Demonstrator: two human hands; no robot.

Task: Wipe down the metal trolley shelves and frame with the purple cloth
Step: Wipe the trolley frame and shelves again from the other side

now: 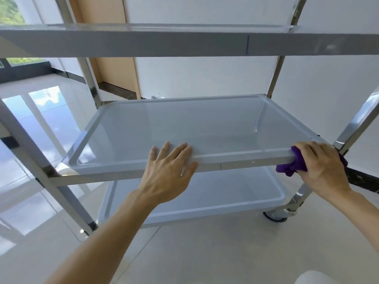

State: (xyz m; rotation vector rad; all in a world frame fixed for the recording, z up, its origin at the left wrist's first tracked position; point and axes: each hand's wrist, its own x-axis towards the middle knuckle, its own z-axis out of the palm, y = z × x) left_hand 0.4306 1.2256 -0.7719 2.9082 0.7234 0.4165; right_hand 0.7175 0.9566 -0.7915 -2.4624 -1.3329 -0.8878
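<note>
Head view: right hand [322, 167] curls round a bunched purple cloth [292, 167], pressing it onto the near right corner of the grey tray-shaped middle shelf [184, 124]. Cloth wraps over the front rim, part hanging just below it. Just right of the grip: shiny steel frame upright [356, 124]. Left along the same rim, well apart from the cloth, left hand [170, 167] lies flat, fingers straight and spread, holding nothing. Below the grip: grey bottom shelf [205, 197] and a grey caster wheel [274, 217] on glossy white floor tiles [205, 253]. Above: grey top shelf edge [143, 44].
</note>
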